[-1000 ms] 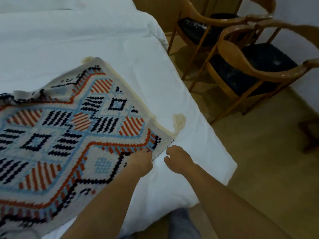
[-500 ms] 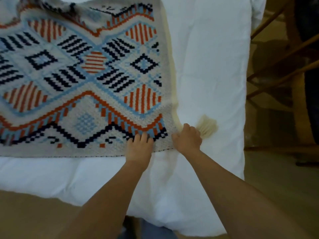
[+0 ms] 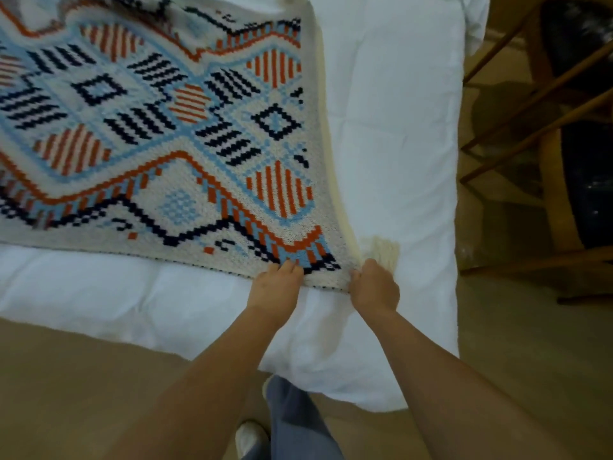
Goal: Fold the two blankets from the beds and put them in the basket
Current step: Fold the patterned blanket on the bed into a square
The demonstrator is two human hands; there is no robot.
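Note:
A knitted blanket (image 3: 172, 134) with an orange, blue, black and cream geometric pattern lies spread over the white bed (image 3: 391, 121). A cream tassel (image 3: 379, 250) sticks out at its near right corner. My left hand (image 3: 275, 287) grips the blanket's near edge, fingers curled over it. My right hand (image 3: 374, 287) pinches the corner itself, just below the tassel. The two hands sit close together at that corner. The blanket's left part runs out of view. No basket or second blanket is in view.
Wooden chairs (image 3: 560, 134) with dark seat cushions stand right of the bed, close to its edge. Tan floor (image 3: 66, 386) lies in front of the bed. My leg and shoe (image 3: 252, 439) show below, next to the bed's corner.
The blanket has gone from held up and tilted to lying flat on the bed. Both hands have settled on its near right corner, and the view has swung down over the bed.

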